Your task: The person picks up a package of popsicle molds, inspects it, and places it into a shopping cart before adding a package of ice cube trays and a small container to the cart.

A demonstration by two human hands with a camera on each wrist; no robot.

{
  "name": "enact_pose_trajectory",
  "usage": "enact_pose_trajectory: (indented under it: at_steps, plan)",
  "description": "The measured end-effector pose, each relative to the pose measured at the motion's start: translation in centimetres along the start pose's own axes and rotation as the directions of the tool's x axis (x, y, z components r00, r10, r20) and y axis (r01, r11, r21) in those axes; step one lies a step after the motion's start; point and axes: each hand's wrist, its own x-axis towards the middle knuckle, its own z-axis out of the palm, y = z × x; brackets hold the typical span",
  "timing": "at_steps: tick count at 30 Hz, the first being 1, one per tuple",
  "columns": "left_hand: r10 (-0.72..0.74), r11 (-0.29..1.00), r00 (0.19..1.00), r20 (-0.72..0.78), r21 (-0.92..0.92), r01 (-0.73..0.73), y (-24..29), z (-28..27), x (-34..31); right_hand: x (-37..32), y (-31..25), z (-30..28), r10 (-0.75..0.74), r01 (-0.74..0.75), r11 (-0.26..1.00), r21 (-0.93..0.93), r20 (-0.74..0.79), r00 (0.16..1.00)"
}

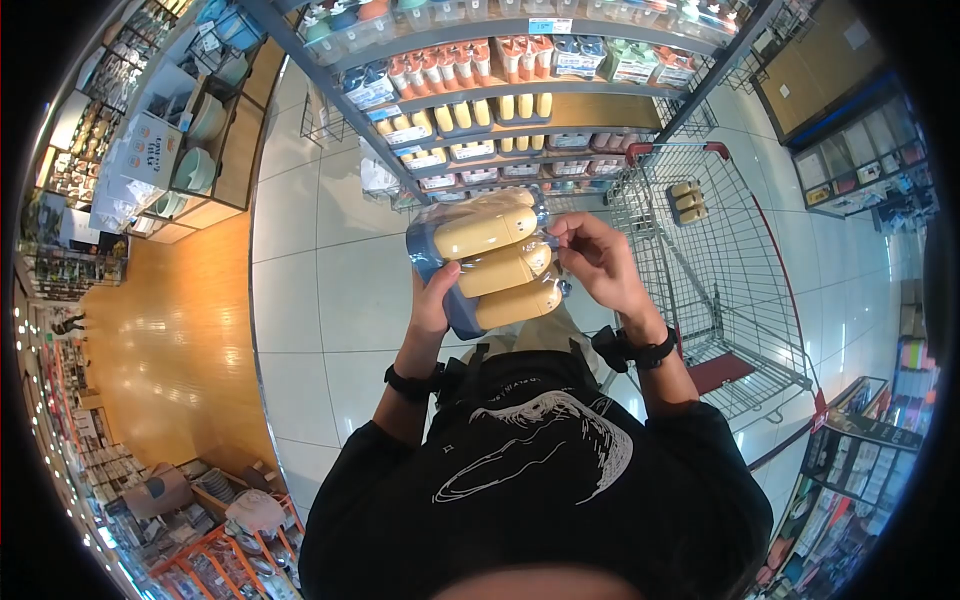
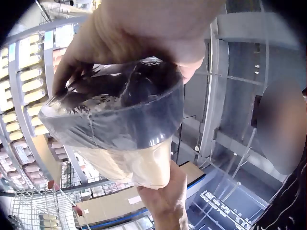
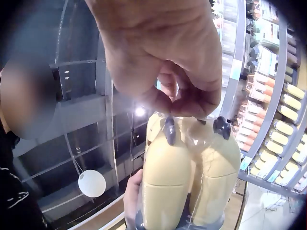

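A clear-wrapped pack of three yellow, round-ended containers set in a dark blue tray is held up in front of the chest. My left hand grips it by the tray end, thumb over the front; in the left wrist view its fingers curl round the dark base. At the other end, my right hand pinches the pack's wrap near the containers' small faces. The right wrist view has thumb and fingertips together just above the dark blue tips of the yellow containers.
A wire shopping cart with a similar yellow pack in it stands to the right. Ahead rises a shelf unit stocked with yellow, orange and pink packs. A wooden display counter is at the left, on tiled floor.
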Motion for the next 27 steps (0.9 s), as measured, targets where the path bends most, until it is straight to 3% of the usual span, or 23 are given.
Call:
enact_pose_trajectory:
  at_steps: [7, 10, 18, 24, 27]
  plan:
    - [-0.027, 1.000, 1.000, 0.003, 0.017, 0.027, 0.2, 0.8, -0.2, -0.1, -0.1, -0.4, 0.021, -0.021, 0.998, 0.057, 0.008, 1.000]
    - [-0.018, 0.997, 1.000, -0.001, 0.071, 0.018, 0.1, 0.8, -0.3, 0.2, -0.4, 0.1, -0.086, 0.087, 0.996, 0.020, -0.060, 0.995]
    - [0.033, 0.991, 0.999, -0.026, 0.128, -0.030, -0.1, 1.1, -0.3, 0.4, -0.3, -0.2, 0.021, -0.027, 0.994, -0.103, -0.055, 0.998]
    - [0.055, 0.989, 0.997, -0.046, 0.140, -0.048, 0.0, 1.3, -0.4, 0.5, 0.6, -0.4, 0.103, -0.103, 0.995, -0.005, -0.093, 0.990]
    - [0.058, 0.980, 0.997, -0.041, 0.190, -0.050, 0.2, 0.9, -0.4, 0.7, 0.3, -0.3, 0.086, -0.092, 0.994, -0.057, -0.110, 0.990]
